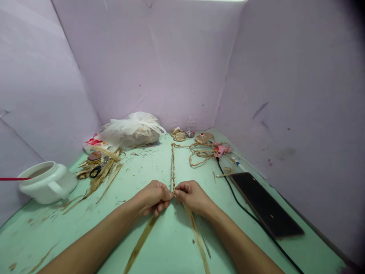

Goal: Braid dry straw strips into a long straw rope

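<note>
Both hands, left hand (154, 198) and right hand (191, 196), pinch the near end of the braided cord (172, 163), keeping it taut while loose strips (196, 232) trail nearer.

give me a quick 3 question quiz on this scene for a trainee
1. True or false: both hands pinch the near end of the braided cord.
2. What lies to the right of the right hand? A) white pot B) dark phone C) plastic bag
3. Fill in: the scissors lie among dry fibre strips, on the side of the ___ hand.

Key: 1 true, left hand included. 2 B, the phone. 3 left.
</note>
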`<action>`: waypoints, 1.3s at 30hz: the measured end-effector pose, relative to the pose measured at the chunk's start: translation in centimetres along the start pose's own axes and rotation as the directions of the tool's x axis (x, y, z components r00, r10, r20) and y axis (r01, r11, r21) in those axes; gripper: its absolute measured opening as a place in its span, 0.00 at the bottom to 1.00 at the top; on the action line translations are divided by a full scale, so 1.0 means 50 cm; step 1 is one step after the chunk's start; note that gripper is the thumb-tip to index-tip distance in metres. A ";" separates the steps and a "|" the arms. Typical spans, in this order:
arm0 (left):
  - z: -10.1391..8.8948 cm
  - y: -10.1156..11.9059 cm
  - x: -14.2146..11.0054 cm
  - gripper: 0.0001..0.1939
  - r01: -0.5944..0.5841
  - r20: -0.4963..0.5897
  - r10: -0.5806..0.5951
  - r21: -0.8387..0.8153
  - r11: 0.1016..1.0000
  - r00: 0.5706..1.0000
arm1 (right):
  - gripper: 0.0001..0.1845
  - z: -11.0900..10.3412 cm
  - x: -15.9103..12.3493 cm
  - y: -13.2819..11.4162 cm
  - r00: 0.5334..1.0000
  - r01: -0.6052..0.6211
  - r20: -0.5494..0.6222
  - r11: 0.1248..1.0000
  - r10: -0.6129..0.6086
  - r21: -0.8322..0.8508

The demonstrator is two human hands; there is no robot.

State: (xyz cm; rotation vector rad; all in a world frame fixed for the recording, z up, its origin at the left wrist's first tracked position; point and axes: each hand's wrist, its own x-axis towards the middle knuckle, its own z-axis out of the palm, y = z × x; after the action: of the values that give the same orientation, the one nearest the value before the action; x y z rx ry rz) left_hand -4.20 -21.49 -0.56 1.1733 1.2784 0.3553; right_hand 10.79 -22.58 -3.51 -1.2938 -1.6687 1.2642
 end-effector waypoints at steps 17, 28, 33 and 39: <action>0.030 0.005 -0.003 0.07 0.077 -0.115 -0.083 -0.059 0.995 0.990 | 0.09 0.013 -0.052 -0.056 0.979 0.057 -0.135 0.845 -0.151 -0.531; 0.020 0.005 -0.014 0.06 -0.069 -0.033 0.066 -0.090 0.994 0.997 | 0.12 0.016 -0.063 -0.050 0.919 0.297 0.105 0.490 -0.381 -0.820; 0.022 0.012 -0.019 0.08 -0.126 -0.056 0.129 0.051 0.991 0.990 | 0.09 0.001 -0.064 -0.057 0.916 0.362 0.142 0.623 -0.374 -0.693; 0.014 0.011 -0.015 0.07 -0.172 0.022 0.170 0.117 0.978 0.985 | 0.14 -0.050 -0.033 -0.050 0.960 -0.076 -0.265 0.996 0.088 0.056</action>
State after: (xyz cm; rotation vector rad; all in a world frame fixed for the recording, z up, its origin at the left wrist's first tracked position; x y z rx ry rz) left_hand -3.62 -22.20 0.21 1.3894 1.2042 0.4017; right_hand 12.74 -23.52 -0.31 -1.4482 -1.4024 1.1110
